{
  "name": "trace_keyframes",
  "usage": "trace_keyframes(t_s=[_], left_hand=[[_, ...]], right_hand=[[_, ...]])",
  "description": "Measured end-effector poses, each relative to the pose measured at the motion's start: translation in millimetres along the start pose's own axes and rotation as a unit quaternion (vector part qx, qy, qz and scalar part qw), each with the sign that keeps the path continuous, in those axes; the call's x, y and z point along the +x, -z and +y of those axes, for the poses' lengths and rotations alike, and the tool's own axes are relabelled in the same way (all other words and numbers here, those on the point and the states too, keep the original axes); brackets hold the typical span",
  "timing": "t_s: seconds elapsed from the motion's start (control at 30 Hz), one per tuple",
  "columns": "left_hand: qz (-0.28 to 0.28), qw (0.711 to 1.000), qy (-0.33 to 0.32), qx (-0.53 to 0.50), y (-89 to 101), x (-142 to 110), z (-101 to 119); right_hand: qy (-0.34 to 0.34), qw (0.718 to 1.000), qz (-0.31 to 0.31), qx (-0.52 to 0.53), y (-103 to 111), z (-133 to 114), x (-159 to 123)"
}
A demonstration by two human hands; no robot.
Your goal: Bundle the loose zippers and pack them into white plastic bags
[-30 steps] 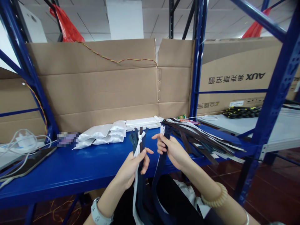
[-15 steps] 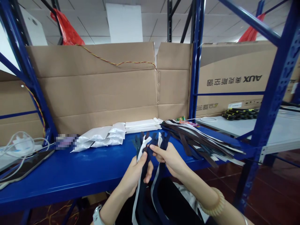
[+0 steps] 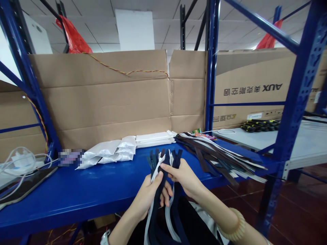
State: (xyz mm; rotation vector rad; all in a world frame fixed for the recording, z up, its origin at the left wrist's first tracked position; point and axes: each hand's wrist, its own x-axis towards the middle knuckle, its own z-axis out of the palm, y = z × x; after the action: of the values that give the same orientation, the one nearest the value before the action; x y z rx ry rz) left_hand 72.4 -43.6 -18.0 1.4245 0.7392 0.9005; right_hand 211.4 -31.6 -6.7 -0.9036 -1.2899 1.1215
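My left hand (image 3: 149,192) is closed round several long zippers (image 3: 154,217), dark navy, teal and white, with their ends fanned upward. Close beside it, my right hand (image 3: 187,177) pinches more navy and white zippers (image 3: 176,212), thumb and forefinger near the tops. The two bunches almost touch at their upper ends, and their tails hang down over my lap. A loose pile of zippers (image 3: 217,153) in brown, white, black and teal lies on the right of the blue table (image 3: 102,187), overhanging its front edge.
White plastic packets (image 3: 109,151) and a stack of flat white packets (image 3: 154,139) lie along the cardboard wall (image 3: 107,98). A dark tablet-like device (image 3: 28,185) and white cables (image 3: 24,163) are at left. A blue rack post (image 3: 293,102) stands at right.
My right hand has come closer to my left, bringing its zippers against the left bunch. The left fingers have spread slightly behind the strips. The view has tilted up a little.
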Motion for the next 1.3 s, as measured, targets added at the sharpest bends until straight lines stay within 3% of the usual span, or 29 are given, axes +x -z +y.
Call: trace_keyframes(t_s=[0.37,0.67,0.83,1.0,1.17,1.3], left_hand=[[0.104,0.993,-0.036,-0.028,2.0,2,5],[0.107,0.989,-0.063,0.077,2.5,1,-1],[0.093,0.995,-0.033,0.033,2.9,1,1],[0.119,0.991,-0.059,-0.001,6.2,1,6],[0.103,0.992,-0.071,-0.004,8.4,0,8],[0.048,0.996,-0.045,-0.059,9.9,-1,5]], right_hand=[[0.047,0.998,0.027,0.026,5,8,7],[0.056,0.996,0.021,0.064,4,11,9],[0.047,0.997,0.031,0.059,2,10,9],[0.061,0.99,0.112,0.065,4,7,11],[0.054,0.987,0.025,0.15,3,6,10],[0.029,0.993,0.001,0.114,-1,7,10]])
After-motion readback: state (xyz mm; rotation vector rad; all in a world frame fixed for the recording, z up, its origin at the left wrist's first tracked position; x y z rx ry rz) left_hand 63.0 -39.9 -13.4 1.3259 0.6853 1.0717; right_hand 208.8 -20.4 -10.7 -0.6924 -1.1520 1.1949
